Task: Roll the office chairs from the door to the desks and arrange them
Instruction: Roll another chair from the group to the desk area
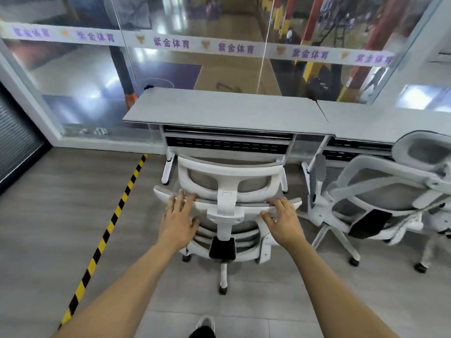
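The white-framed office chair with grey mesh back (228, 211) is seen from behind, squared to the light grey rectangular desk on white legs (227, 106), with its headrest just short of the desk's front edge. The left hand (179, 215) is laid on the left end of the backrest's top edge, fingers (181, 198) straight and thumb spread. The right hand (280, 220) is closed over the right end of the same edge, fingers bent across it and thumb below.

The gap between the desk legs lies directly ahead of the chair. To the left, bare grey wood-pattern floor (61, 215) is bounded by a diagonal black-and-yellow striped tape line (117, 208). To the right, a second white and grey mesh chair (378, 196) is parked near, turned at an angle before an adjoining grey desk (390, 118); a narrow strip of floor separates the two chair bases. Behind the desks a glass wall with a white lettered band (219, 46) is fitted.
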A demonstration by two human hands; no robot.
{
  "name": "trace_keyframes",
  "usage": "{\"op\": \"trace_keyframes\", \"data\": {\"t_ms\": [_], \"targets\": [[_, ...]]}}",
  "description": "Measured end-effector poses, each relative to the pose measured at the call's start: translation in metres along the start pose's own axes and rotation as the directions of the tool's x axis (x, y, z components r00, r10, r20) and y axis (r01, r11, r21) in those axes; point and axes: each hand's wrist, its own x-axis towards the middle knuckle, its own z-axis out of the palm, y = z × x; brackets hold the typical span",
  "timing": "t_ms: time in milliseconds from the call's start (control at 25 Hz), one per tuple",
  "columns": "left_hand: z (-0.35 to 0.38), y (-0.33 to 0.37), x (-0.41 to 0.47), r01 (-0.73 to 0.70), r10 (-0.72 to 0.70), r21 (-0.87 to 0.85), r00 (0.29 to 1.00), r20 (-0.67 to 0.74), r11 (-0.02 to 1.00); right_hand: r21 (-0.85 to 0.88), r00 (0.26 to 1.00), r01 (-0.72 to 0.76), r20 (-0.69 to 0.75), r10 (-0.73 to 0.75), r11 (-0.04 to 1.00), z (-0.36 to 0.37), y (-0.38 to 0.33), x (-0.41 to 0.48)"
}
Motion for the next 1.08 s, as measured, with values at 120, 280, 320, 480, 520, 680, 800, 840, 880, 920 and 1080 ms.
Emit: {"op": "trace_keyframes", "data": {"t_ms": [120,280,320,480,520,680,800,840,880,920,1080], "targets": [[0.009,0.003,0.071,0.023,-0.023,-0.007,1.0,0.007,1.0,0.0,1.0,-0.012,0.003,0.012,1.0,0.005,0.016,0.07],[0.005,0.019,0.142,0.038,-0.038,-0.003,0.999,-0.02,0.999,-0.029,1.0,-0.009,-0.004,0.009,1.0,0.009,0.028,0.142],[0.003,0.022,0.158,0.04,-0.04,0.005,0.999,-0.012,0.999,-0.034,1.0,-0.02,0.005,0.02,0.999,0.009,0.03,0.158],[-0.002,0.032,0.186,0.079,-0.081,0.031,0.995,0.051,0.996,-0.1,0.999,-0.002,0.038,0.006,0.995,0.011,0.035,0.184],[-0.003,0.036,0.188,0.091,-0.093,0.045,0.994,0.063,0.995,-0.105,0.999,0.008,0.036,-0.004,0.994,0.009,0.035,0.188],[-0.014,0.057,0.175,0.149,-0.15,0.059,0.988,0.02,0.987,-0.07,0.998,0.058,0.026,-0.057,0.996,-0.007,0.027,0.189],[-0.018,0.085,0.135,0.176,-0.178,-0.027,0.977,-0.116,0.984,-0.013,0.986,0.164,0.045,-0.163,0.986,-0.021,0.007,0.182],[-0.018,0.093,0.118,0.181,-0.187,-0.053,0.969,-0.162,0.982,0.01,0.975,0.215,0.059,-0.216,0.976,-0.025,-0.002,0.178],[-0.018,0.101,0.102,0.19,-0.202,-0.077,0.958,-0.203,0.979,0.037,0.96,0.269,0.069,-0.271,0.962,-0.028,-0.012,0.172],[-0.021,0.108,0.083,0.209,-0.228,-0.101,0.943,-0.244,0.973,0.07,0.941,0.325,0.08,-0.33,0.943,-0.031,-0.023,0.163],[-0.044,0.125,0.0,0.283,-0.323,-0.157,0.851,-0.413,0.946,0.244,0.84,0.488,0.128,-0.527,0.838,-0.037,-0.078,0.118]]}}
